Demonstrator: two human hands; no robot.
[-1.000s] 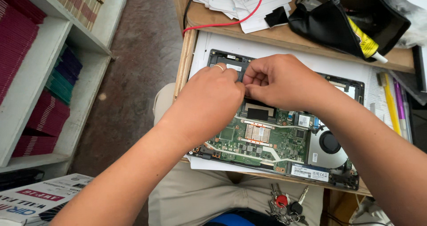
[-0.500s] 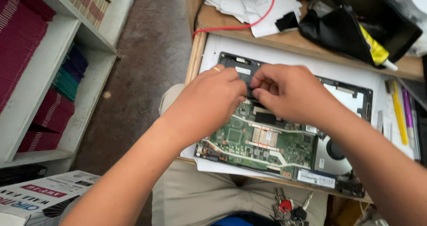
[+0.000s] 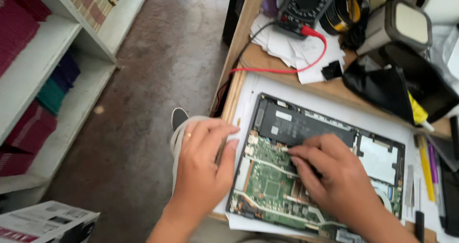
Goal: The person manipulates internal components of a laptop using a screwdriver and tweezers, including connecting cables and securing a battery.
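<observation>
Along the left edge of the frame stands a white shelf [image 3: 45, 75] stacked with dark red and teal books, with a printed box [image 3: 45, 221] at the lower left and bare brown floor [image 3: 148, 80] beside it. Near the bottom centre, the left hand [image 3: 203, 169], a ring on one finger, rests at the left edge of the wooden surface [image 3: 239, 80], its fingers loosely curled and pinching a thin pale tool against the thumb. Just right of it lies the opened laptop [image 3: 311, 123] on white paper, its green circuit board and black battery exposed. The right hand [image 3: 334, 176] lies over the board, its fingers drawn narrow with the tips pressed on a small connector near the battery's lower edge. At upper right sit a multimeter [image 3: 306, 4] with a red lead [image 3: 287, 71], loose papers and a black pouch [image 3: 382, 90]; pens [image 3: 425, 169] lie at the right edge.
</observation>
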